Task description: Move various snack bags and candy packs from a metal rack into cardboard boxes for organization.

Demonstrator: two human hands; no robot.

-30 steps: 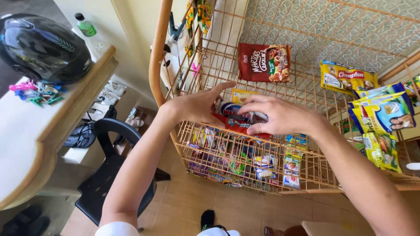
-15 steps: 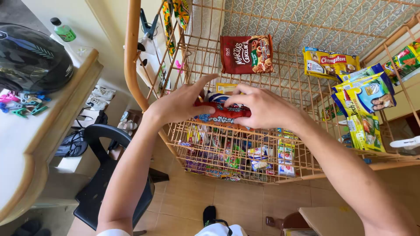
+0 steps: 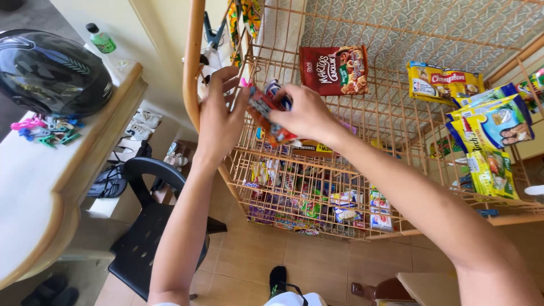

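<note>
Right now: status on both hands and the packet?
Left hand and right hand both grip the red snack packet, held against the wire rack. Dark red packet hangs just right of it. Nothing between hands and rack.

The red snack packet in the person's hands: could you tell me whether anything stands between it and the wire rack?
Nothing visible does. Both the left hand and the right hand hold the red snack packet right against the wire rack, with no object between them.
</note>
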